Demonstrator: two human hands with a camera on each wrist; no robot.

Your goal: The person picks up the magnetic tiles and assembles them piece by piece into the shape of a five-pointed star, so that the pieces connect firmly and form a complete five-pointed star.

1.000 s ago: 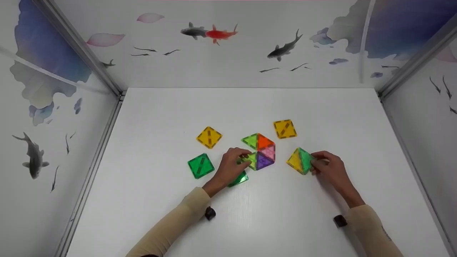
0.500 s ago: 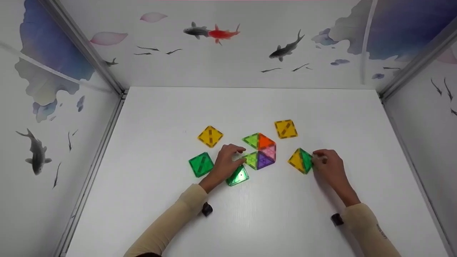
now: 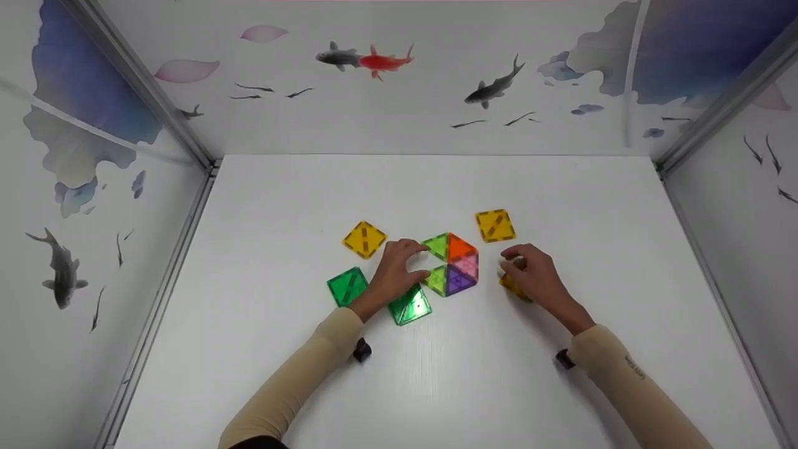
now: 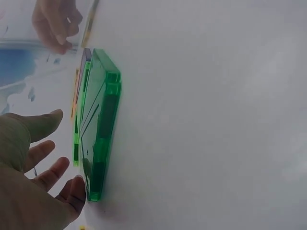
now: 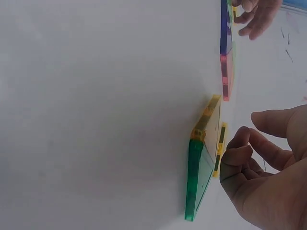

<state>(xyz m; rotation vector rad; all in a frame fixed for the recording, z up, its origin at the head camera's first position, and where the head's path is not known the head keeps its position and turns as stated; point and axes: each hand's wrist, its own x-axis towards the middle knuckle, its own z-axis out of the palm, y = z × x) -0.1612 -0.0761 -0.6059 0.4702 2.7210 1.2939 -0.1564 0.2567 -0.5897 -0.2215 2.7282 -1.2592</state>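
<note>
Translucent magnetic tiles lie on a white table. A partial wheel of triangles has two light green tiles (image 3: 439, 247), an orange one (image 3: 460, 248), a pink one (image 3: 468, 264) and a purple one (image 3: 460, 280). My left hand (image 3: 393, 268) is at the wheel's open left side, fingers spread, its thumb tip by the lower light green triangle. Under that wrist sits a green square of two triangles (image 4: 103, 124). Over a yellow triangle (image 5: 209, 125) joined to a green triangle (image 5: 197, 179), my right hand (image 3: 535, 274) hovers with loosely bent fingers, holding nothing, largely hiding the pair from the head view.
Yellow squares lie at the back left (image 3: 365, 239) and back right (image 3: 495, 225) of the wheel. Another green square (image 3: 347, 285) is left of my left forearm. Printed panels (image 3: 399, 118) wall the table at the back and both sides.
My right hand has let go of the green triangle's edge and moved left over the yellow-green pair. The left hand has drawn back from the lower light green triangle and spread its fingers.
</note>
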